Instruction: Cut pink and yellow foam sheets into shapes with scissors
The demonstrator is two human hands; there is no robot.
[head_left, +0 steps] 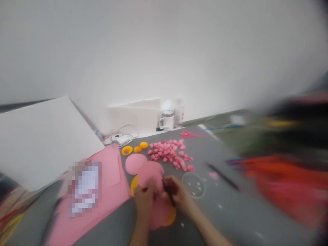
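Above a flat grey bench (225, 222), a round pink paper disc (150, 171) is pinched in the closed grip of the left hand (145, 197). At its right edge, a slim dark tool (169, 194) is clasped in the curled grip of the right hand (180, 195), its long axis slanted from far left to near right.

Sheets (112, 194) lie left of the discs (135, 164) (nearby).
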